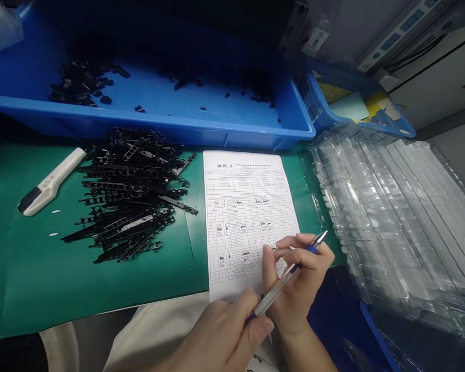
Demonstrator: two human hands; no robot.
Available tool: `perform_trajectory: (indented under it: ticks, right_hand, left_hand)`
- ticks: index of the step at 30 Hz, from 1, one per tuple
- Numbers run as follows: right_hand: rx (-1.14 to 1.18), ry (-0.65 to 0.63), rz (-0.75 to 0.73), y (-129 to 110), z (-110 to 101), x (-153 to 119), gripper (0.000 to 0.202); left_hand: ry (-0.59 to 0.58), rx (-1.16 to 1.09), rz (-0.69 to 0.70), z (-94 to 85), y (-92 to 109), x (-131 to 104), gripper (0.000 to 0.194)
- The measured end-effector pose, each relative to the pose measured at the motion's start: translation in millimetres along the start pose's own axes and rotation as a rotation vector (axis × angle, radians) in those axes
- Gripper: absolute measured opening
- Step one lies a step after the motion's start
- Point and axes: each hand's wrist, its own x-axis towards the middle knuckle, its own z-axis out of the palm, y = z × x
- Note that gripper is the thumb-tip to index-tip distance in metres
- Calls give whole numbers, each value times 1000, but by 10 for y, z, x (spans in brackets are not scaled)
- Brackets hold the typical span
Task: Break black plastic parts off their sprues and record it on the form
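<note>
A ballpoint pen (273, 298) with a clear barrel and blue ends slants over the lower part of a printed form (220, 217), its silver tip pointing up and right. My left hand (232, 328) pinches the pen's lower end between thumb and finger. Higher along the barrel, my right hand (300, 281) has its fingers curled around the pen, with the tip end sticking out past them. The form lies on the green mat (170, 281) and carries handwritten entries in its table; my right hand covers its lower right corner.
Left of the form is a pile of thin black plastic parts (127, 191), beside a white-handled cutter (54, 181). Behind stands a blue bin (170, 121) with loose black pieces. Clear plastic trays (395, 222) are stacked at right, below a blue basket (313, 103) holding papers.
</note>
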Motion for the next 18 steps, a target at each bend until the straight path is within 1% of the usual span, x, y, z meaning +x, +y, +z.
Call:
perform_trajectory:
  ticks: [2, 5, 7, 11, 14, 16, 18]
  right_hand:
    - [36, -14, 25, -10, 4, -29, 23]
    - [103, -18, 31, -12, -2, -68, 23]
    - [149, -36, 36, 6, -6, -99, 22]
    - [263, -120, 101, 77, 28, -182, 22]
    - [344, -146, 162, 124, 106, -242, 23]
    - [394, -110, 174, 147, 165, -275, 22]
    - [431, -39, 151, 166, 213, -302, 23]
  left_hand:
    - [12, -62, -18, -19, 4, 7, 33]
    - [-10, -175, -34, -60, 6, 16, 31]
    - [15, -188, -38, -86, -8, 25, 30]
    - [143, -129, -31, -121, -86, 55, 23]
    - [236, -52, -6, -132, -150, 74, 19]
    - [260, 18, 26, -129, -176, 83, 16]
    - [265, 95, 61, -115, -189, 92, 16]
